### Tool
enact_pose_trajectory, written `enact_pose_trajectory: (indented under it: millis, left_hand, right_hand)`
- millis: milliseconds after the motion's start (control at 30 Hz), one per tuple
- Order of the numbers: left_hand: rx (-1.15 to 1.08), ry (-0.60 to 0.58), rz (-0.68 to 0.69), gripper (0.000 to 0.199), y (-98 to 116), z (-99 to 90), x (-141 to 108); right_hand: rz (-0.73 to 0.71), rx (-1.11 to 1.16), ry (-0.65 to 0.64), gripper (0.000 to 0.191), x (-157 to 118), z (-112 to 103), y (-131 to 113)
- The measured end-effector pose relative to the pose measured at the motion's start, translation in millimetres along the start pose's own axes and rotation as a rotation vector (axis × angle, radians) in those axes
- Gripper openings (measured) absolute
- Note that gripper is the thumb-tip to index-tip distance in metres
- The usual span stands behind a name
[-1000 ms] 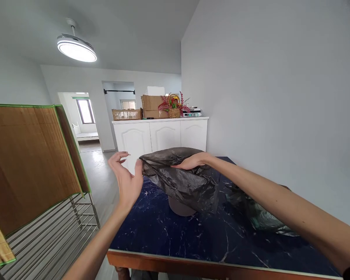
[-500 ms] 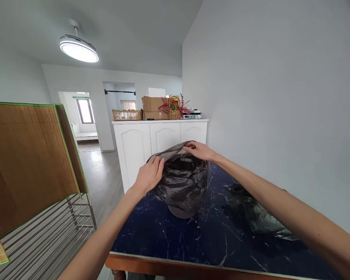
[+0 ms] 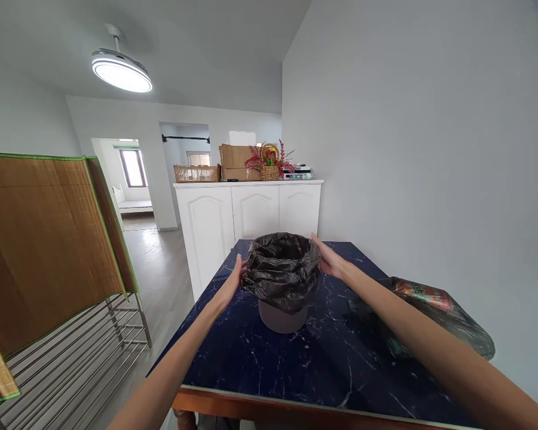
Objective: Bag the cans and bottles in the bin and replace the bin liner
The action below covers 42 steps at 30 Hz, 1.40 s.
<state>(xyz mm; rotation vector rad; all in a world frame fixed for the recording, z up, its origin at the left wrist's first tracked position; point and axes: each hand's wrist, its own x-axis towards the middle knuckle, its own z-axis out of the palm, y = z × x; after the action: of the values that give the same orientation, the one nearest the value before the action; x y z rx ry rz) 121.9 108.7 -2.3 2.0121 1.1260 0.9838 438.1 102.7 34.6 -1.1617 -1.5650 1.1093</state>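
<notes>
A round grey bin (image 3: 283, 321) stands upright on the dark blue marbled table (image 3: 233, 352). A black plastic bag (image 3: 282, 278) lines it, folded over the rim and hanging down around the outside. My left hand (image 3: 233, 283) is at the left side of the bag, thumb up, its other fingers partly hidden behind the bag. On the right side my right hand (image 3: 332, 260) rests against the bag, fingers partly hidden, thumb raised. Both hands are spread around the bin rather than closed. The bag's mouth is wide open at the top.
At the table's right lies a dark plastic bag (image 3: 457, 316) with a printed packet inside, partly behind my right forearm. Beyond the table is a white cabinet (image 3: 210, 230) bearing cardboard boxes (image 3: 197, 174) and a flower basket (image 3: 269, 172). A metal rack (image 3: 130, 330) stands left.
Both hands have moved from the bag's upper edge down to its sides. The raised edge has dropped and folded outward over the rim. More of the right-hand bag shows.
</notes>
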Motion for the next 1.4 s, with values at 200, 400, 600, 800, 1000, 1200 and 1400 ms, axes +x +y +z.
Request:
enact_pose_trajectory:
  millis: [200,400,600,800,1000,1200,1400]
  left_hand:
    - [-0.050,0.013,0.016,0.106,-9.5,0.1,-19.3]
    - [0.188,-0.158,0.131,0.140,-43.8,28.8,-35.6]
    - [0.380,-0.140,0.038,0.122,-96.3,25.3,-69.4]
    - [0.537,-0.049,0.009,0.082,-117.6,14.0,-100.9]
    - [0.613,0.000,0.058,0.063,-124.3,22.8,-105.6]
    - [0.630,0.019,0.082,0.060,-128.3,23.1,-107.6]
    - [0.619,0.013,0.079,0.062,-129.0,21.9,-107.5]
  right_hand:
    - [-0.199,-0.109,0.186,0.088,-46.6,4.3,-8.0]
    - [-0.506,-0.653,0.106,0.122,-73.4,20.2,-6.6]
    - [-0.601,-0.773,0.105,0.096,-84.3,16.9,-4.0]
    - [-0.596,-0.917,0.060,0.047,-83.8,12.0,-28.0]
    - [-0.581,-1.105,0.014,0.054,-68.7,17.3,-30.5]
    - [-0.496,-1.282,-0.001,0.046,-48.5,0.0,-35.8]
    - [-0.324,-1.429,0.033,0.042,-8.4,-43.3,-29.1]
